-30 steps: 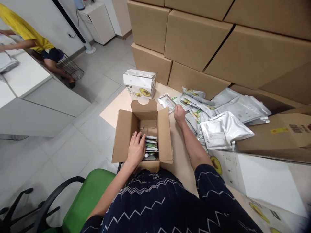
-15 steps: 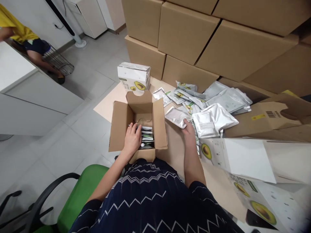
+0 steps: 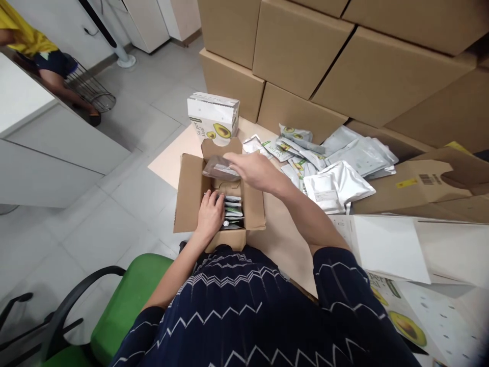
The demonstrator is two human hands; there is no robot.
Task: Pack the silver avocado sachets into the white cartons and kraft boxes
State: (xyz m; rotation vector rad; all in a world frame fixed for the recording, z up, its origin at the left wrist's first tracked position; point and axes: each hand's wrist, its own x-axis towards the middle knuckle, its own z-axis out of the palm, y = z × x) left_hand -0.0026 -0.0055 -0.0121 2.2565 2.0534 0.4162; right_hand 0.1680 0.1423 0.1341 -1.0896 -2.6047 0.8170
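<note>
An open brown carton [image 3: 189, 193] stands before me with its flaps spread outward. Several slim pouches [image 3: 233, 209] are lined up on edge in its near part. My left hand [image 3: 211, 211] reaches over the carton's left side, fingers stretched out against the row of pouches. Over the far half of the carton, my right hand [image 3: 250, 168] grips a silver pouch [image 3: 221, 169] by its right end, and the pouch is tilted. To the right lies a loose heap of avocado-printed pouches [image 3: 301, 148], with a larger plain silver pouch [image 3: 340, 186] at its near edge.
A white avocado-printed box [image 3: 214, 117] stands beyond the carton on the table [image 3: 278, 219]. Large brown cartons [image 3: 298, 46] are stacked behind. More white packaging [image 3: 389, 250] lies at right. A green chair [image 3: 130, 295] is at lower left. Another person [image 3: 34, 41] sits at far left.
My right hand has carried the silver pouch leftward from beside the heap to above the carton. My left hand has stayed at the row of pouches.
</note>
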